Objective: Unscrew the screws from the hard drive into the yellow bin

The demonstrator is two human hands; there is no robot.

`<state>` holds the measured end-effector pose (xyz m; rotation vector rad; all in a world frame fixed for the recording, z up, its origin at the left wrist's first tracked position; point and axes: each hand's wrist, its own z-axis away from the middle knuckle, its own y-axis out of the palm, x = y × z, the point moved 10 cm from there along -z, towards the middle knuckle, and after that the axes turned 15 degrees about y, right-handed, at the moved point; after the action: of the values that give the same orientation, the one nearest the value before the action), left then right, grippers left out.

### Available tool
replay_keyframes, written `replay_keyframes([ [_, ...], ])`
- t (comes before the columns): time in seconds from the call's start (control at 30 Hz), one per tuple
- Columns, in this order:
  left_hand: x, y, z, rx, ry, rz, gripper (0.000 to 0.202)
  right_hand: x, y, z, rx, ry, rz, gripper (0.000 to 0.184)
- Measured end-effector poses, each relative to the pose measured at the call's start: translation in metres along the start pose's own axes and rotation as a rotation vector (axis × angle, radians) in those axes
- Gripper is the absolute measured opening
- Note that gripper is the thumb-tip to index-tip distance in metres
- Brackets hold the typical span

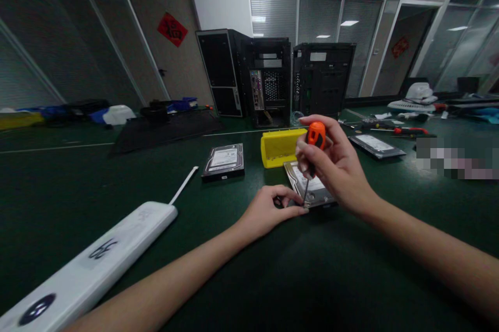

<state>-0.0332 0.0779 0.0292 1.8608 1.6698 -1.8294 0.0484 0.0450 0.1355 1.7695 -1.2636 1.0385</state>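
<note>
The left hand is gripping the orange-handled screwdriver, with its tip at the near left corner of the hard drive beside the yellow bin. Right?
Wrong hand: the head view shows the right hand gripping the orange-handled screwdriver. Its tip is at the near left corner of the hard drive beside the yellow bin.

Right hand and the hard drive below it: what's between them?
In the head view, the orange-handled screwdriver, held in the right hand, slants down toward the near left corner of that hard drive.

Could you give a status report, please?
Right grip holding orange screwdriver; left grip beside its tip. Hard drive flat, tip at near-left corner. Yellow box just behind.
</note>
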Motion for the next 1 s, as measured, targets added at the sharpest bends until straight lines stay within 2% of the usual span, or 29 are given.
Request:
replay_keyframes([
  [0.33, 0.0005, 0.0014, -0.0003, -0.001, 0.019, 0.001, 0.03, 0.001, 0.0035, 0.0012, 0.017, -0.013, -0.019, 0.03],
  [1.0, 0.001, 0.0027, -0.0008, 0.008, 0.02, 0.017, 0.029, 0.0084, 0.0075, 0.0047, 0.001, -0.069, 0.083, 0.033],
])
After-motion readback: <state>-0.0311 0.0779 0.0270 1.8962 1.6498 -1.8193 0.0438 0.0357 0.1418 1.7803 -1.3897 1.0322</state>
